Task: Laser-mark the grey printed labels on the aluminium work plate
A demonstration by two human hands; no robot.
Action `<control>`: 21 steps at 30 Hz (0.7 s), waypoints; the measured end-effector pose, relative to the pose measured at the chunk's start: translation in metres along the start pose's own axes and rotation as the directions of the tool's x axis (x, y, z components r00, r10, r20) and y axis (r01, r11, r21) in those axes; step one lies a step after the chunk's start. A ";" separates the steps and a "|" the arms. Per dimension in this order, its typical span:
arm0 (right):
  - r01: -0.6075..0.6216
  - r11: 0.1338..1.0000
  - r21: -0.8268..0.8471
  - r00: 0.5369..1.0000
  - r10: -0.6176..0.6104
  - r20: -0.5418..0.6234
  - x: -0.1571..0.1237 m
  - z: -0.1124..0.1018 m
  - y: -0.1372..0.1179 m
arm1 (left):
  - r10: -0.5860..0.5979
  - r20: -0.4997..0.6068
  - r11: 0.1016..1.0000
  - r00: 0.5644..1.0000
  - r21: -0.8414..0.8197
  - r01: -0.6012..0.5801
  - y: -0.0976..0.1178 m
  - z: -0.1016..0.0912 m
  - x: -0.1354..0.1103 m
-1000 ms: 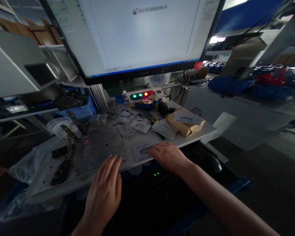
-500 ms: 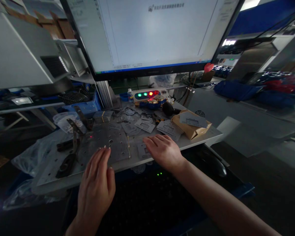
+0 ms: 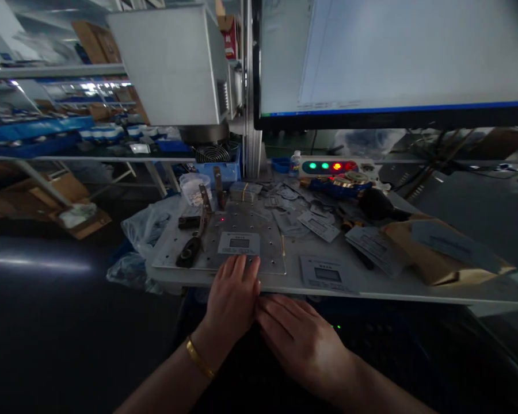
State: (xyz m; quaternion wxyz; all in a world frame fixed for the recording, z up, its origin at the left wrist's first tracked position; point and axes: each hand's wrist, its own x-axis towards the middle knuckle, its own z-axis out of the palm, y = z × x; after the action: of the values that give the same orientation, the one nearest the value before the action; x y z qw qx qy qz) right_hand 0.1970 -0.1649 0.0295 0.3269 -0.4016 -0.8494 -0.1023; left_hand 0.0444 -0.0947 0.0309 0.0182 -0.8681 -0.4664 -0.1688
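My left hand [image 3: 235, 296], with a gold bracelet on its wrist, reaches forward with fingers stretched out. Its fingertips touch the lower edge of a thin grey metal nameplate [image 3: 239, 244] with a dark rectangular window. That nameplate lies on a drilled metal base plate [image 3: 267, 244]. My right hand [image 3: 302, 339] is beside the left one, in front of the table edge, its fingers extended and its tips close against the left thumb. No object shows in it; its thumb is hidden. A second nameplate [image 3: 326, 273] lies at the table's front edge, right of the base plate.
A monitor [image 3: 392, 63] stands behind the table, and a grey box-shaped machine head [image 3: 168, 69] hangs at left. Dark metal brackets [image 3: 194, 241], scattered nameplates [image 3: 319, 225], a button panel [image 3: 323, 167] and a brown paper package [image 3: 435, 259] occupy the tabletop.
The view has swung left. A nameplate now lies on the base plate, which was bare before. My right hand has moved left, away from the other nameplate, to beside my left hand.
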 end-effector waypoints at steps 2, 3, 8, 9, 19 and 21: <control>-0.003 0.999 0.036 1.000 0.004 -0.004 -0.007 -0.002 -0.003 | -0.048 -0.005 0.999 0.999 0.017 0.048 -0.002 -0.002 0.007; -0.011 0.999 0.047 1.000 0.012 -0.013 -0.010 -0.001 -0.004 | -0.067 -0.013 0.997 0.998 0.026 0.067 -0.005 -0.003 0.011; -0.034 0.995 0.099 0.999 0.038 -0.032 -0.013 0.007 -0.004 | -0.080 -0.021 0.996 0.997 0.049 0.081 -0.022 -0.003 0.025; -0.031 0.993 0.110 0.999 0.034 -0.022 -0.013 0.008 -0.004 | -0.081 -0.012 0.995 0.997 0.050 0.082 -0.025 -0.002 0.028; -0.028 0.993 0.113 0.996 0.037 -0.082 -0.008 0.017 -0.005 | -0.135 0.033 0.988 0.990 0.085 0.132 -0.053 0.002 0.062; -0.036 0.992 0.117 0.994 0.047 -0.099 -0.009 0.020 -0.005 | -0.136 0.023 0.987 0.990 0.088 0.133 -0.056 0.004 0.063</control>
State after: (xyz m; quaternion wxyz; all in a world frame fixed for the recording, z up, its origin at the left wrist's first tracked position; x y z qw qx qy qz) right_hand 0.1878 -0.1648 0.0090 0.3943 -0.3938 -0.8276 -0.0665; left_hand 0.0322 -0.0116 0.0395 0.0373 -0.8354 -0.5311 -0.1366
